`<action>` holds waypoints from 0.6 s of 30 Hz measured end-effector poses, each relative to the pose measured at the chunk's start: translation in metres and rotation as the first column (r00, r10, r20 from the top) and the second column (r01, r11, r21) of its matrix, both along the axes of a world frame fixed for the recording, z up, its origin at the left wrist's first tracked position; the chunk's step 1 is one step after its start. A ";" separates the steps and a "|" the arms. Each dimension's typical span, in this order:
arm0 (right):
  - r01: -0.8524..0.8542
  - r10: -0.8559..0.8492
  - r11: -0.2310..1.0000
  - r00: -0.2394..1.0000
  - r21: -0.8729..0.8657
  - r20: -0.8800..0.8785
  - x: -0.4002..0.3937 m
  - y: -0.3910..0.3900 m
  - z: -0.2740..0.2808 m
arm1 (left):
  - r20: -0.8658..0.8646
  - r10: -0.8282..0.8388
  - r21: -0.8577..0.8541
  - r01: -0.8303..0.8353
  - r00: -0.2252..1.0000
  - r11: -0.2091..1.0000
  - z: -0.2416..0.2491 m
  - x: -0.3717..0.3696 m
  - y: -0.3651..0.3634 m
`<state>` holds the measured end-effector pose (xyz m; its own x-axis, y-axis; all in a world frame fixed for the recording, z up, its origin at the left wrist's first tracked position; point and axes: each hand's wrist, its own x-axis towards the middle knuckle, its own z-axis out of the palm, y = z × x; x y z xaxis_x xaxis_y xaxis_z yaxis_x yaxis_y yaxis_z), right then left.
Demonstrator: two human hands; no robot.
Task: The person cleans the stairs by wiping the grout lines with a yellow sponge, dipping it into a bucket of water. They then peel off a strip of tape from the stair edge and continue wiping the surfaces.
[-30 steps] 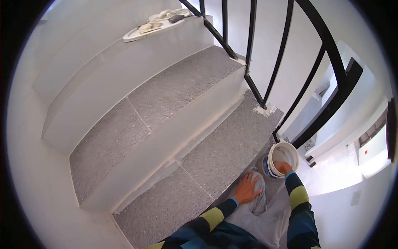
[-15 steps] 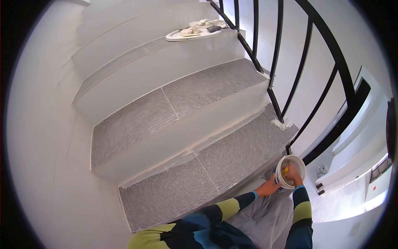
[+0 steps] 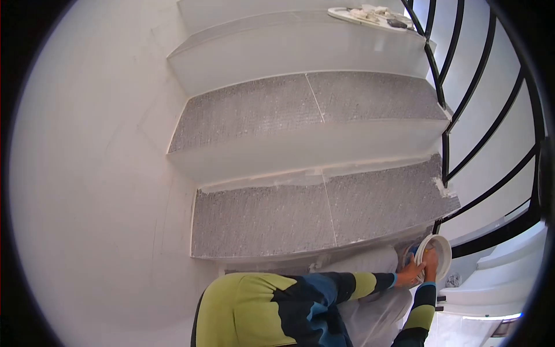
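Observation:
A small white bucket [image 3: 440,254] with a blue band is tilted at the lower right, beside the grey stair tread [image 3: 324,211]. My left hand [image 3: 409,274] grips the bucket's side from the left. My right hand [image 3: 430,260] rests at the bucket's rim and reaches into its mouth; what it holds is hidden. Both arms wear striped dark blue and yellow-green sleeves. My grey trouser knee [image 3: 370,260] lies just left of the bucket.
A black metal railing [image 3: 462,115] curves down the right side of the white staircase. A white tray with tools and lumps of paste [image 3: 370,14] sits on a higher step. A white wall fills the left side.
My left hand left my knee and took the bucket's side. My right hand stayed at the bucket's mouth. The view swung left, shifting the stairs and railing right.

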<state>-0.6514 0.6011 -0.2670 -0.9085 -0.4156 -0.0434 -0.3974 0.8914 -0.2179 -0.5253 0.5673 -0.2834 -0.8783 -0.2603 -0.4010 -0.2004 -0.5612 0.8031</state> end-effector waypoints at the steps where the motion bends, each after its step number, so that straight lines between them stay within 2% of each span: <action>1: -0.003 0.003 1.000 1.000 0.017 0.006 -0.011 0.009 -0.013 | 0.006 0.003 0.017 -0.003 1.000 1.000 0.000 0.002 -0.002; 3: -0.212 0.203 0.977 0.965 0.039 0.166 -0.032 0.022 -0.033 | 0.066 -0.267 -0.050 0.271 0.961 0.961 0.013 0.018 -0.028; 4: -0.214 0.203 0.976 0.964 0.046 0.174 -0.035 0.027 -0.041 | 0.069 -0.266 -0.040 0.269 0.962 0.962 0.018 0.028 -0.035; 6: -0.275 0.274 0.961 0.956 -0.002 0.102 -0.035 0.024 -0.038 | 0.004 -0.244 -0.331 0.231 0.970 0.915 0.021 0.046 -0.051; 7: -0.304 0.305 0.952 0.950 -0.024 0.067 -0.035 0.022 -0.036 | 0.008 -0.244 -0.325 0.234 0.970 0.916 0.012 0.057 -0.060; 8: -0.333 0.334 0.942 0.942 -0.046 0.032 -0.032 0.019 -0.031 | -0.127 -0.285 -0.648 0.138 0.950 0.749 -0.007 0.067 -0.069; 9: -0.360 0.360 0.931 0.933 -0.067 -0.002 -0.030 0.018 -0.028 | -0.234 -0.366 -0.869 -0.024 0.901 0.494 -0.013 0.082 -0.078; 10: -0.354 0.355 0.933 0.935 -0.068 0.006 -0.029 0.016 -0.025 | -0.227 -0.371 -0.868 -0.015 0.900 0.496 -0.002 0.102 -0.087; 12: -0.364 0.367 0.930 0.927 0.050 -0.080 -0.027 0.010 -0.010 | 0.102 -0.344 -0.976 0.160 0.933 0.146 0.019 0.143 -0.103; 13: -0.324 0.325 0.943 0.946 0.071 0.000 -0.015 0.003 0.011 | 0.105 -0.352 -0.975 0.165 0.930 0.146 0.022 0.160 -0.106; 14: -0.317 0.317 0.946 0.948 0.074 0.006 -0.014 0.006 0.005 | 0.177 -0.362 -0.967 0.231 0.915 0.110 0.023 0.175 -0.106; 15: -0.270 0.273 0.962 0.958 0.048 -0.090 -0.012 0.007 0.000 | 0.245 -0.370 -0.954 0.292 0.896 0.075 0.019 0.182 -0.104; 16: -0.227 0.227 0.974 0.956 0.017 -0.187 -0.012 0.008 -0.001 | 0.243 -0.375 -0.953 0.292 0.895 0.078 0.014 0.183 -0.102; 18: -0.223 0.223 0.975 0.961 0.023 -0.165 -0.013 0.011 -0.002 | 0.153 -0.359 -0.974 0.201 0.921 0.100 0.007 0.184 -0.100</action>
